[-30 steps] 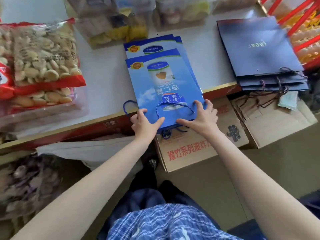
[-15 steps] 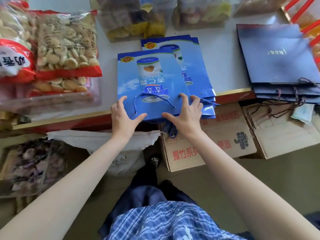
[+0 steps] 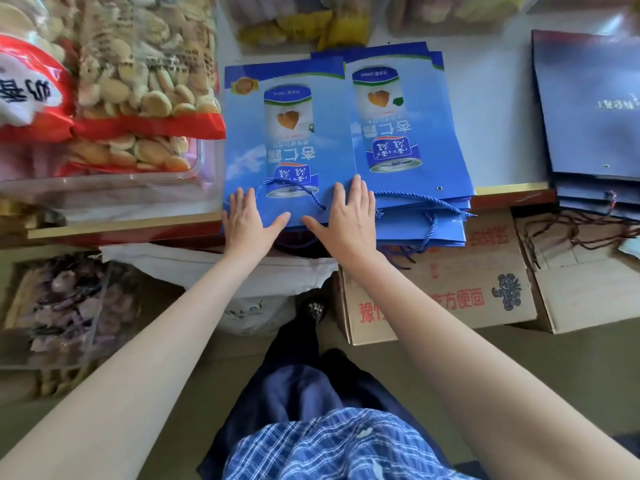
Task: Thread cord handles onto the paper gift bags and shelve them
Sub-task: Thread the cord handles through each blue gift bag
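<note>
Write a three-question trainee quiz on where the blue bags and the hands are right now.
1. True or false: both hands lie flat on the left blue bag.
2. What lies between the left hand and the right hand? A) a cord handle B) scissors C) a biscuit pack
3. Fill in: the dark navy bags are stacked to the ____ of the blue bag stack.

Key: 1 true. 2 A, the cord handle. 3 right.
</note>
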### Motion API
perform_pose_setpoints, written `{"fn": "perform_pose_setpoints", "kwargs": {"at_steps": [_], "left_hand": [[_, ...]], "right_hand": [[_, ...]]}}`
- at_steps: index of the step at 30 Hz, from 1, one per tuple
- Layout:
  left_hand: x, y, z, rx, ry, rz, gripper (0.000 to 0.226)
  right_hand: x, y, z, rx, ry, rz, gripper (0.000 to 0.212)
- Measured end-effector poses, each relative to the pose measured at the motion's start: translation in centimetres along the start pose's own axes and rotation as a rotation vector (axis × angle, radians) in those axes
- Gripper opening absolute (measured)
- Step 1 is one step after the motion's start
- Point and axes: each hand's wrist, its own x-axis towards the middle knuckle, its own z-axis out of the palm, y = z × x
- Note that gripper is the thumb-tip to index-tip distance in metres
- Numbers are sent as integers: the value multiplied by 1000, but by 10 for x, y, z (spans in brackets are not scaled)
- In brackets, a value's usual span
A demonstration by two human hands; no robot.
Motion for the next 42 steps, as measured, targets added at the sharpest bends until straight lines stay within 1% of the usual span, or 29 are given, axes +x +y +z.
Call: {"fn": "perform_pose_setpoints", "kwargs": {"at_steps": [5, 8, 9, 10, 12, 13, 14, 15, 16, 18, 20, 22, 23, 24, 25, 27, 28, 30, 33, 36, 39, 41, 42], "left_hand": [[7, -6, -1, 118, -45, 38, 86], [11, -7, -1, 141, -49, 55, 85], [11, -8, -2, 106, -29, 91, 80], [10, -10, -4, 35, 9, 152, 69], [3, -18, -10, -124, 68, 308, 37], [-4, -23, -13, -150, 66, 376, 24], [-12, -29, -15, -141, 45, 428, 17], [-19, -36, -18, -116, 11, 462, 20], [-26, -42, -20, -82, -15, 495, 28], [-34, -49, -23, -36, -17, 525, 40], [-32, -45, -29, -52, 16, 446, 35], [-24, -34, -33, -91, 65, 346, 23], [-20, -29, -32, -62, 67, 330, 16], [-19, -25, -30, -3, 59, 341, 14], [-18, -24, -26, 59, 47, 354, 22], [-20, -24, -19, 113, 64, 341, 35], [-20, -24, -17, 105, 98, 334, 36], [-18, -24, -17, 98, 149, 320, 32], [-10, -23, -23, 112, 142, 294, 29], [-8, -20, -24, 202, 86, 348, 33], [-12, -15, -18, 307, -5, 438, 46], [-13, -6, -18, 251, -23, 450, 47], [-12, 0, -19, 210, -34, 465, 45]], "right_hand": [[2, 0, 10, -32, -3, 9, 81], [6, 2, 10, -35, -40, -15, 78], [6, 5, 6, -17, -65, -46, 74], [7, 10, 2, 10, -97, -97, 68], [6, 21, -8, 45, -194, -213, 56], [6, 27, -13, 60, -242, -259, 52], [6, 31, -18, 94, -281, -285, 47], [8, 33, -22, 155, -309, -291, 41], [10, 35, -26, 236, -327, -280, 34], [15, 35, -33, 395, -317, -224, 23], [16, 34, -32, 439, -242, -177, 17], [14, 31, -24, 381, -177, -171, 14], [12, 30, -20, 340, -150, -180, 14], [11, 29, -15, 301, -121, -190, 14], [8, 28, -11, 269, -91, -200, 18], [5, 27, -7, 228, -55, -206, 35], [4, 27, -6, 217, -50, -204, 42], [4, 27, -5, 183, -57, -203, 47], [5, 25, -1, 124, -36, -200, 49], [6, 23, 4, 114, -20, -194, 49], [5, 28, -4, 234, -31, -203, 47], [3, 38, -17, 347, -7, -177, 41], [1, 46, -24, 395, 34, -135, 37]]}}
